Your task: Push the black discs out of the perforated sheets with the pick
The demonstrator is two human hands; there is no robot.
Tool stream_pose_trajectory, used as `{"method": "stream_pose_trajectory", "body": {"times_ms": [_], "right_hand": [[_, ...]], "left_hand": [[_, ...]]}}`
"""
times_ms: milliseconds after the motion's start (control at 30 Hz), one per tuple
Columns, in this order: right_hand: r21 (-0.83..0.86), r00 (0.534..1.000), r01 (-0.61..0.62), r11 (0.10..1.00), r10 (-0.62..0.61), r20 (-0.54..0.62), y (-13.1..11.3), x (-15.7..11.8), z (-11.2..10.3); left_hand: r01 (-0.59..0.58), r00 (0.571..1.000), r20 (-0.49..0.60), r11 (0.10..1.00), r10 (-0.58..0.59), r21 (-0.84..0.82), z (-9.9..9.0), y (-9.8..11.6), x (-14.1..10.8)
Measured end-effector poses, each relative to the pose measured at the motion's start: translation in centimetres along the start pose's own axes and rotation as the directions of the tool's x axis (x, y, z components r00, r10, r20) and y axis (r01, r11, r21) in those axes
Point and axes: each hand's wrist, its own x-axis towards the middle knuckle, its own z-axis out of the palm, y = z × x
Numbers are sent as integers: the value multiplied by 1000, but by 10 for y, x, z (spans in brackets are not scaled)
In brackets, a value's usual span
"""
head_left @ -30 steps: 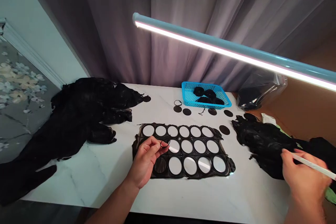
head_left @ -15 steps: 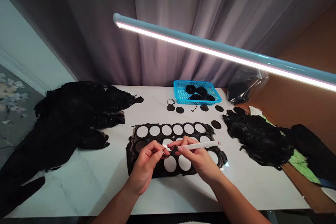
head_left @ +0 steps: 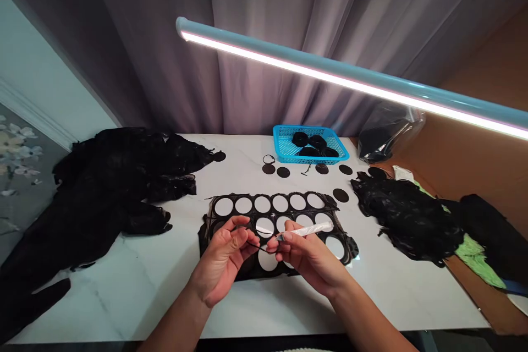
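A thin black elastic cord (head_left: 258, 246) stretches across the gap between the person's hands, just above a black mesh sheet with rows of round openings (head_left: 206, 242). The sheet lies on a white marble table (head_left: 383, 297). The left hand (head_left: 223, 256) is curled, with its thumb and fingertips pinched on the cord. The right hand (head_left: 307, 261) is nearly closed around a slim white tube (head_left: 305, 229), its fingertips near the tube's dark tip, and whether they also pinch the cord is too small to tell.

The cord looks light, soft and probably springy. It would likely slip from a loose hold, so a tight fingertip pinch seems best. Beyond the sheet, a blue plastic mesh basket (head_left: 289, 157) holds black coils (head_left: 309, 143), and flat round black discs (head_left: 282, 172) lie nearer the sheet. Shaggy black hair bundles lie to the sheet's left (head_left: 107, 176) and right (head_left: 406, 214).
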Motion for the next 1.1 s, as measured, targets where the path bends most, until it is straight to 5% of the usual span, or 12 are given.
{"method": "stream_pose_trajectory", "body": {"times_ms": [267, 833, 967, 1100], "right_hand": [[41, 999, -33, 999, 34, -36, 1, -2, -10], [-22, 998, -15, 1000, 14, -58, 1, 0, -12], [-191, 987, 91, 977, -113, -112, -25, 16, -27], [-498, 915, 232, 835, -361, -181, -85, 62, -64]], "left_hand": [[37, 995, -101, 991, -24, 130, 1, 2, -2], [51, 998, -40, 964, -42, 261, -1, -2, 0], [-32, 999, 12, 860, 31, 510, -11, 3, -3], [-50, 990, -49, 640, 136, 766, -40, 8, -6]]}}
